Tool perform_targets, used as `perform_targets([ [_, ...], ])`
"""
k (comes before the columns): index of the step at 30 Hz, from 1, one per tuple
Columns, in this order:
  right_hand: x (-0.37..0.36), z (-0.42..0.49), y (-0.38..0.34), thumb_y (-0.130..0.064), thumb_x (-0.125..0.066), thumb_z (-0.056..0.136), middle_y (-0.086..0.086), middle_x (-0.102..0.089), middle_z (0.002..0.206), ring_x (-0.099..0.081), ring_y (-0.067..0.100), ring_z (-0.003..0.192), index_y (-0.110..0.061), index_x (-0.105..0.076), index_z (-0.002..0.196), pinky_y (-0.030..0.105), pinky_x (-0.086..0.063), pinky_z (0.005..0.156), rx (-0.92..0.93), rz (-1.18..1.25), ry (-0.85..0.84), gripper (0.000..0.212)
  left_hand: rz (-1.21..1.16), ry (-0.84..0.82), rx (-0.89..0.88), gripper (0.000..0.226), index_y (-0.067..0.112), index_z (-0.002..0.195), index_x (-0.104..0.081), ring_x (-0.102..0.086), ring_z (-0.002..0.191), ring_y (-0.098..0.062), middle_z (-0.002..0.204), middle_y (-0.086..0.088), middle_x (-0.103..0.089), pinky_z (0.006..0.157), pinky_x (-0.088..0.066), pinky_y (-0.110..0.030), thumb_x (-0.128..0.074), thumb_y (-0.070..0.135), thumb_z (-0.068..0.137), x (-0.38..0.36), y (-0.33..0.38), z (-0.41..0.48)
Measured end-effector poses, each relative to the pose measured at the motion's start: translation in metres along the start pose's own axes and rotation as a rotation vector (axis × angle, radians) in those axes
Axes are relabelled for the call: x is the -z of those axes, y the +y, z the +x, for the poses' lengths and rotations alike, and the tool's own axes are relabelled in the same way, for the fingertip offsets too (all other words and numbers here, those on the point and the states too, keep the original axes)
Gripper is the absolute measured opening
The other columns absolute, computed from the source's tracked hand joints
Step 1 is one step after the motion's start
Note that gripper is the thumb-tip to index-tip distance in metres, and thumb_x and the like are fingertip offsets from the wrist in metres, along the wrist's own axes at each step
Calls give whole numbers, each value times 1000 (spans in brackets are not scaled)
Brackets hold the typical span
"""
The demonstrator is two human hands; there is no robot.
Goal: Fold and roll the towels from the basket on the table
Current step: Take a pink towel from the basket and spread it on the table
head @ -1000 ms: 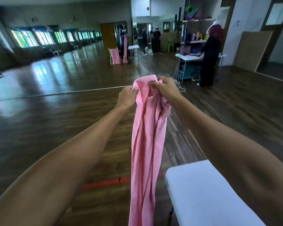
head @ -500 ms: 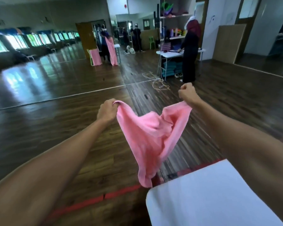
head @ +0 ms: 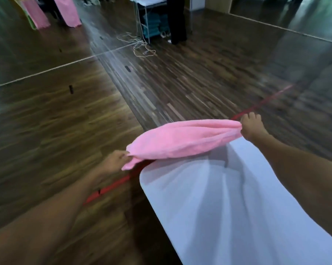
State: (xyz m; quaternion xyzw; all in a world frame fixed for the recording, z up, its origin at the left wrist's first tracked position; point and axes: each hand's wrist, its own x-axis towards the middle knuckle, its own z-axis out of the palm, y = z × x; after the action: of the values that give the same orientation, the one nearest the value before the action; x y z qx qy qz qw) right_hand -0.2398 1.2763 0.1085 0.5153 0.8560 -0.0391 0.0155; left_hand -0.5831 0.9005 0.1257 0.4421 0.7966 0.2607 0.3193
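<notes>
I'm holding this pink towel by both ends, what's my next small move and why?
Probably lower it flat onto the white table: the pink towel hangs bunched between your left hand and right hand near the table's far edge, and folding needs it spread out.

I get a dim, soft-lit picture. Pale glare streaks the wooden floor (head: 123, 60) far beyond the fingers (head: 251, 117). Motion blur smears the boards left and right of them; the pink towel (head: 180, 142) between them reads sharper. Soft shadows fan over the white bench (head: 209, 207) nearer me. Edge lines bow.
</notes>
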Motion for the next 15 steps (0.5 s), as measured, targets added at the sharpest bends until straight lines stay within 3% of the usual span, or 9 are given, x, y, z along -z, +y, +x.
perform_targets([
  [3,-26,-66,32,3,-53,83,28,-47,114,-43,43,104,10,-52,111,47,-39,87,-70,-55,23,29,-8,-282,11,37,6,75,-65,-49,56,-7,61,6,-59,59,-38,-26,-55,41,80,-55,-5,-24],
  [6,-47,-114,71,2,-54,85,24,-44,118,-42,42,108,6,-54,117,45,-42,88,-121,-100,-32,32,74,-498,-9,36,16,70,-62,-51,56,-6,58,10,-57,57,-40,-24,-54,50,80,-102,0,-55],
  [9,-57,-154,107,-1,-51,88,23,-45,120,-42,41,110,5,-54,120,44,-40,93,-187,-144,-101,33,73,-585,40,38,20,72,-62,-52,62,-14,67,2,-59,59,-40,-30,-54,57,76,-143,4,-83],
  [12,-70,-179,146,-2,-50,89,24,-47,120,-43,42,110,5,-55,119,42,-40,94,-199,-168,-119,31,46,-700,119,25,22,75,-64,-52,58,-7,69,3,-59,56,-41,-25,-56,40,90,-175,23,-110],
  [14,-77,-192,173,-4,-50,90,24,-49,118,-45,41,106,5,-57,118,41,-40,93,-211,-169,-143,31,105,-738,117,26,18,76,-64,-52,64,-6,73,6,-57,63,-42,-26,-55,35,94,-198,33,-122],
  [15,-80,-197,189,-4,-50,90,25,-49,116,-45,41,104,5,-57,118,41,-40,92,-219,-170,-144,30,213,-710,77,30,17,80,-64,-53,77,-10,85,4,-58,72,-42,-30,-54,42,91,-212,36,-126],
])
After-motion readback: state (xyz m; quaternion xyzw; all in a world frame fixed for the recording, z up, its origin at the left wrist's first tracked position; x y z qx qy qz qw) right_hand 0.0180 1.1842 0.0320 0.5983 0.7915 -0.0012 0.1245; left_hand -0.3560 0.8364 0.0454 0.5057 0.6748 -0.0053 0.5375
